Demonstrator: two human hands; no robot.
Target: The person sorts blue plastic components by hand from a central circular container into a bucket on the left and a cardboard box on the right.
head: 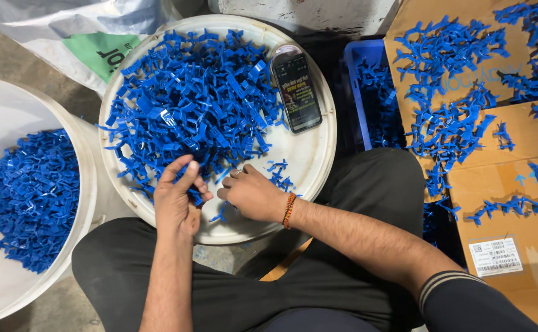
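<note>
A heap of small blue plastic pieces (pixel 189 101) lies on a round white lid (pixel 309 154) in front of me. My left hand (pixel 177 197) pinches a blue piece at the near edge of the heap, thumb and fingers closed on it. My right hand (pixel 250 193), with a beaded band at the wrist, rests beside it on the lid with fingers curled around small blue pieces; exactly what it holds is hidden.
A phone (pixel 296 89) lies on the lid's far right. A white bucket (pixel 87 184) at left holds more blue pieces. A blue crate (pixel 358 98) and cardboard sheets (pixel 496 178) strewn with blue sprues are at right. A plastic sack (pixel 90 43) lies behind.
</note>
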